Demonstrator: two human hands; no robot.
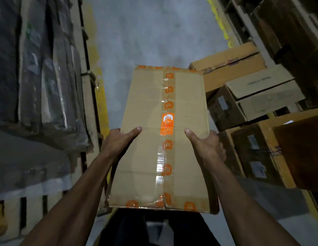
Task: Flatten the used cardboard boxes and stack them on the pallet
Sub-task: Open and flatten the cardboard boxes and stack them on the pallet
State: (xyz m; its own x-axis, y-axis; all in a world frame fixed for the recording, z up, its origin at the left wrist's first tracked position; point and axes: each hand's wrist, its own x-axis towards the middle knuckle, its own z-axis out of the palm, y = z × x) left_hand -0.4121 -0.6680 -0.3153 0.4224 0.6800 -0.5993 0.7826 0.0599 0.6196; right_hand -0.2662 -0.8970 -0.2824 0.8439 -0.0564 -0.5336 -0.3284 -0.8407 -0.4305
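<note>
Head camera looks down on a long cardboard box point(160, 139) held out in front of the person, above the grey floor point(151, 32). Left hand point(119, 141) grips the box's left edge, thumb lying across the top face and fingers hidden under the side. Right hand point(208, 144) grips the right edge the same way. Clear tape point(166, 157) printed with orange logos runs down the top seam, which is closed. Brown boxes point(252, 96) are piled on the right. Wrapped dark goods point(39, 68) sit stacked on the left, over a wooden pallet point(87, 121) beside a yellow floor line point(99, 82).
</note>
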